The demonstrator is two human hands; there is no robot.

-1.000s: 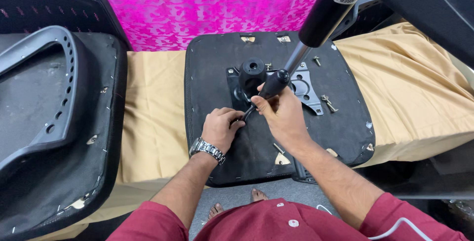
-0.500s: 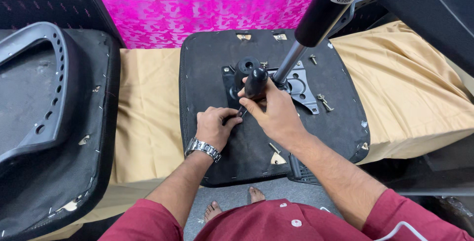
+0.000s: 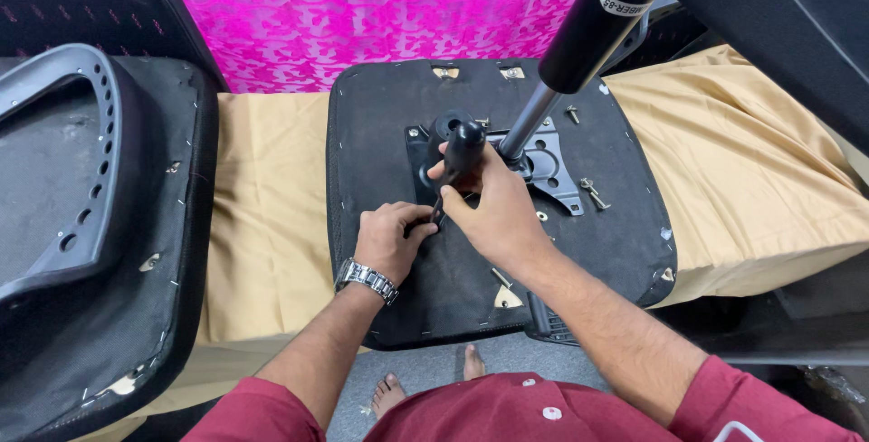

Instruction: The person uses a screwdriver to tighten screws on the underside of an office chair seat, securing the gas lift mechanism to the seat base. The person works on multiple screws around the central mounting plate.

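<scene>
Standing over the bench, you first see at far left an upturned black chair part [image 3: 100,252] with a grey perforated frame, cut off by the picture's edge. Tan cloth [image 3: 262,216] covers the bench between it and the upturned black seat base [image 3: 471,279] in the middle. The left hand [image 3: 391,238], a metal watch [image 3: 366,279] on its wrist, rests curled on the seat base, fingers pinched near the tip of a tool whose end is hidden beneath them. The right hand [image 3: 493,211] is wrapped tight around the black handle of the screwdriver [image 3: 460,160], covering most of its shaft. Behind it sits the metal mounting plate [image 3: 552,166], partly hidden by the hand, with a gas-lift cylinder [image 3: 579,53] rising out of view at the top. Loose screws [image 3: 593,193] lie just right of the plate. A dark shape [image 3: 778,35] crosses the right corner, too close to identify.
</scene>
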